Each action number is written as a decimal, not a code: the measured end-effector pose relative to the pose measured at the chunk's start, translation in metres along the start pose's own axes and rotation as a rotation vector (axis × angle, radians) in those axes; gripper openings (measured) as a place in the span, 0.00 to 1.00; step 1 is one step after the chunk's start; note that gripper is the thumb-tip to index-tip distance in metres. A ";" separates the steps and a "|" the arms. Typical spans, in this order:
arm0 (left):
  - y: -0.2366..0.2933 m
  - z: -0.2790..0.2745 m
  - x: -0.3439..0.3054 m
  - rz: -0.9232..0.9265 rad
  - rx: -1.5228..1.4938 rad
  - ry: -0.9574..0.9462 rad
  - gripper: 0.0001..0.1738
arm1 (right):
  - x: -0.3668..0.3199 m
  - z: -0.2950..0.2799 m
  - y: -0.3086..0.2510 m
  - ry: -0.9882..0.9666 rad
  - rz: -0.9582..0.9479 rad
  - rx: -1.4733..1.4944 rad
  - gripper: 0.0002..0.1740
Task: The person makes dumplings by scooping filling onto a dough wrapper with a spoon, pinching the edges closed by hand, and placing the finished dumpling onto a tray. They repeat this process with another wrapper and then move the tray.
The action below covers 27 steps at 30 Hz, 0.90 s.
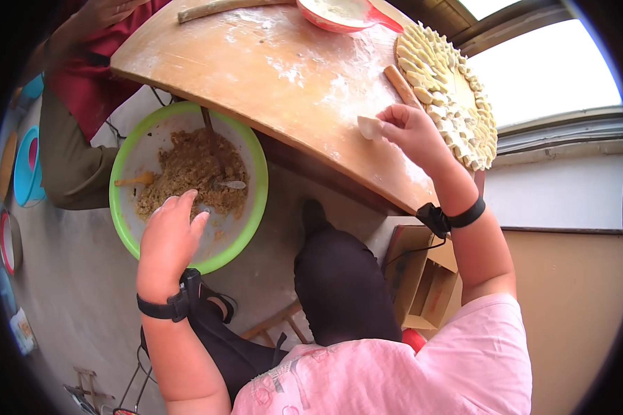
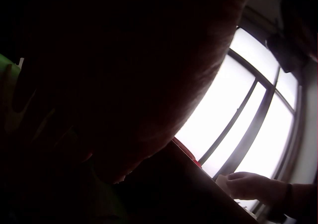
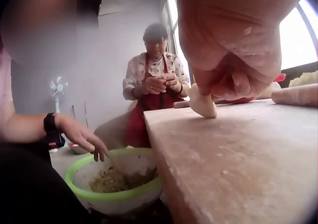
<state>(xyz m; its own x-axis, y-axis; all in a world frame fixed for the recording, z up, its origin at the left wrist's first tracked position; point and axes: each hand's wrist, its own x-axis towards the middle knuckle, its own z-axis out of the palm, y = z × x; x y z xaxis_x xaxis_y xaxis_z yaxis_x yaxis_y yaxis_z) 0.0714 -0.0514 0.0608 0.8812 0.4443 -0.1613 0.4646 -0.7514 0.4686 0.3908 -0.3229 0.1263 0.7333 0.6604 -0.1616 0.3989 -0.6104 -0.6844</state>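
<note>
My right hand [image 1: 417, 138] pinches a pale dough wrapper [image 1: 369, 127] by its edge over the floured wooden table [image 1: 277, 76]. In the right wrist view the dough wrapper [image 3: 201, 103] hangs from the fingertips just at the tabletop. Over the near rim of a green-edged bowl [image 1: 255, 207] is my left hand [image 1: 167, 242], fingers extended and holding nothing. Brown filling [image 1: 194, 166] lies in the bowl, with a yellow-handled spoon [image 1: 137, 180] and a dark-handled utensil [image 1: 213, 138] in it. The left wrist view is mostly dark.
A tray of shaped dumplings [image 1: 429, 62] stands at the table's right, beside a short rolling pin [image 1: 403, 87]. Towards the back are a red bowl of flour [image 1: 339, 15] and a long stick [image 1: 221, 8]. Across sits a person in a red apron [image 3: 141, 117]. A cardboard box [image 1: 422, 283] stands below.
</note>
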 end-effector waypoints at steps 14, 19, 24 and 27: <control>0.004 0.008 0.010 -0.008 0.061 -0.061 0.23 | -0.016 -0.061 0.009 0.147 -0.144 0.019 0.11; 0.008 0.010 0.012 -0.049 0.097 -0.077 0.24 | -0.027 -0.178 0.054 0.325 -0.062 -0.154 0.10; 0.016 0.018 0.017 -0.078 0.152 -0.121 0.24 | -0.003 -0.257 0.129 0.398 0.083 -0.514 0.15; 0.015 0.018 0.020 -0.134 0.151 -0.174 0.25 | 0.016 -0.268 0.170 0.422 0.165 -0.507 0.13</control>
<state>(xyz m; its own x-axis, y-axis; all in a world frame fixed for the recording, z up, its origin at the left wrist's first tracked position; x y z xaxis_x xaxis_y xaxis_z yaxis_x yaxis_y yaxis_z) 0.0977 -0.0626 0.0489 0.8067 0.4637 -0.3663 0.5742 -0.7616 0.3004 0.6184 -0.5333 0.1975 0.9179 0.3761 0.1266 0.3962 -0.8862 -0.2401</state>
